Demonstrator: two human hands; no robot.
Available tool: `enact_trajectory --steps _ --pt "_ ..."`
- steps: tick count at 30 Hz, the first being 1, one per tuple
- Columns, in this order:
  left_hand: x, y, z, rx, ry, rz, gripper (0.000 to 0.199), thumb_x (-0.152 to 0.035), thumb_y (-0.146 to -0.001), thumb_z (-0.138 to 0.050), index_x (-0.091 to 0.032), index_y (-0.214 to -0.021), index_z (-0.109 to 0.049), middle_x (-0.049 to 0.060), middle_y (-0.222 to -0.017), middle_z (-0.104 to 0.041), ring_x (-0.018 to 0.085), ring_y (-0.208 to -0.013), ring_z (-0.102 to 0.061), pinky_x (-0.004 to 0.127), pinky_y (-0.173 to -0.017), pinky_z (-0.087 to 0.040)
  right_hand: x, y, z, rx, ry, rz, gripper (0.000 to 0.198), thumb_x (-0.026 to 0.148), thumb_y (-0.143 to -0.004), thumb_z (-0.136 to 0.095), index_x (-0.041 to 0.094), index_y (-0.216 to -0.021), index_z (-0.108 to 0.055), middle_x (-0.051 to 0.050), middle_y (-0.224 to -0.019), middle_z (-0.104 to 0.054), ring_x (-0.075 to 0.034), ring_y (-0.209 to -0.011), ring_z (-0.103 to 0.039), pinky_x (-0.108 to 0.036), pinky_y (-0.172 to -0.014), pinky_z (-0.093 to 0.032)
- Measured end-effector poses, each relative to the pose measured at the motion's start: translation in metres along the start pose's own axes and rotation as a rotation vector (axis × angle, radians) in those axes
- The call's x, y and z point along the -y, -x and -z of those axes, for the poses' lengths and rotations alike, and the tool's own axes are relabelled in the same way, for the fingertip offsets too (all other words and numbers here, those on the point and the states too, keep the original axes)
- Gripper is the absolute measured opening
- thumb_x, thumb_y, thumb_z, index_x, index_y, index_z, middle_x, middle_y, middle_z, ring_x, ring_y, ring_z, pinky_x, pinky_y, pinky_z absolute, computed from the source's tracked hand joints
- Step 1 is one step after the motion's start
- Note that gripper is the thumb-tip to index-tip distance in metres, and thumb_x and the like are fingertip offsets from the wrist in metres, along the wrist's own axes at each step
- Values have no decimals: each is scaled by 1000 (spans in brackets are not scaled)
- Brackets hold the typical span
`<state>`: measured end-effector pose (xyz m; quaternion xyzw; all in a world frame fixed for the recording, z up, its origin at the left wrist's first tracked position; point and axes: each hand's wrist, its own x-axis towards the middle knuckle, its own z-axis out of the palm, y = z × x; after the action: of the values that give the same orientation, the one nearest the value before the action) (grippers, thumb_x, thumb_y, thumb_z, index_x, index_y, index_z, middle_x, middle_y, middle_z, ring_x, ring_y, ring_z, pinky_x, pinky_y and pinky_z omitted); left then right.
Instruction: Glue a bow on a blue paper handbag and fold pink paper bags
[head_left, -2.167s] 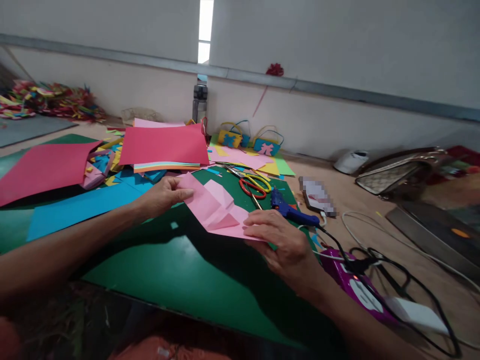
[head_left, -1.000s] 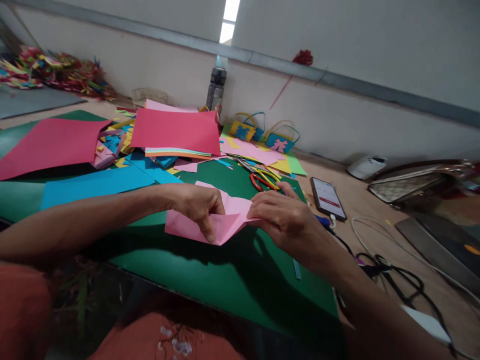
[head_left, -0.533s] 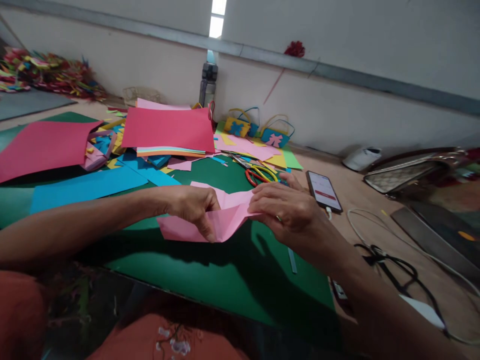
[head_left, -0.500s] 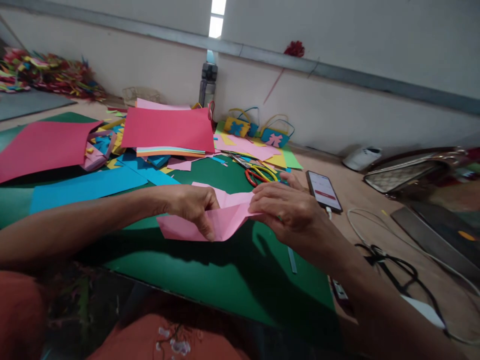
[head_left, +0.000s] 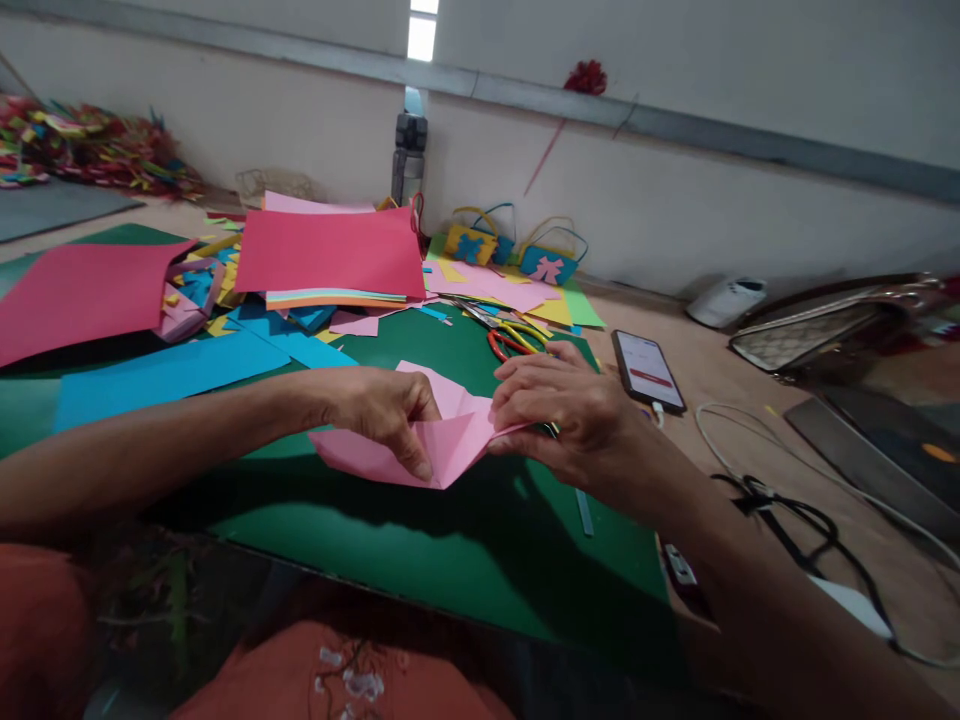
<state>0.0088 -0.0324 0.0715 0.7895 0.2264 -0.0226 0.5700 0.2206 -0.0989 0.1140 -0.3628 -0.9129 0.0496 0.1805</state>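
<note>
A creased sheet of pink paper [head_left: 454, 440] is held between my two hands, just above the green board [head_left: 360, 540]. My left hand [head_left: 386, 410] pinches it near the middle fold, thumb on the near face and the other fingers curled behind. The right end of the paper is gripped by my right hand [head_left: 551, 405], with the thumb beneath and the fingers on top. Some of the right fingertips lie over the pink edge. Just beyond my right hand are scissors with red and yellow handles [head_left: 517, 338], partly hidden by the fingers.
Red paper [head_left: 330, 250] tops a stack at the back. Blue paper [head_left: 172, 375] lies left, near colourful scraps [head_left: 199, 285]. Small paper bags [head_left: 551, 265] stand by the wall. On the right are a phone [head_left: 649, 370], a cable [head_left: 787, 450], a handbag [head_left: 810, 330] and a thin blue strip [head_left: 583, 512].
The pink paper's fold has opened into a sharper V, and its back flap stands higher. My right hand has shifted slightly left, its fingers higher on the paper. Both hands keep their hold.
</note>
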Motion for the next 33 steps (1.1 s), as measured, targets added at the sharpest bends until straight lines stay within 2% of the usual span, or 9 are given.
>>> enact_trajectory --steps 9,18,25,30,33 --pt "-9 -3 -7 7 -51 9 29 -41 -67 -71 -13 -67 -69 -3 -50 -50 8 -45 -31 23 -45 -23 4 -1 -4 -13 47 -53 15 26 -75 -73 19 -69 -61 -1 -78 -66 -21 -93 -59 -46 -93 -33" --pt "-14 -6 -13 -9 -42 1 19 -34 -69 -70 -15 -68 -71 -4 -50 -53 8 -48 -36 21 -46 -24 9 -4 -9 -42 98 -50 19 27 -73 -75 17 -67 -60 -1 -77 -65 -22 -97 -58 -44 -96 -25" --pt "-15 -7 -17 15 -42 -29 28 -34 -72 -69 -13 -56 -60 -7 -44 -35 6 -43 -24 23 -42 -14 10 -7 -6 -11 79 -20 17 21 -75 -72 16 -65 -59 -2 -78 -63 -21 -96 -55 -44 -96 -24" --pt "-15 -8 -19 18 -15 -22 38 -37 -72 -70 -16 -50 -48 -8 -42 -29 5 -40 -20 24 -40 -11 11 -6 -2 85 91 38 18 4 -81 -55 16 -68 -56 -1 -80 -59 -17 -92 -53 -38 -90 -29" --pt "-13 -9 -20 6 -38 -47 44 -41 -72 -71 -16 -47 -44 -8 -42 -29 6 -41 -21 24 -41 -14 13 -5 -1 73 118 64 18 2 -81 -52 16 -70 -57 -2 -82 -59 -18 -95 -53 -38 -90 -29"
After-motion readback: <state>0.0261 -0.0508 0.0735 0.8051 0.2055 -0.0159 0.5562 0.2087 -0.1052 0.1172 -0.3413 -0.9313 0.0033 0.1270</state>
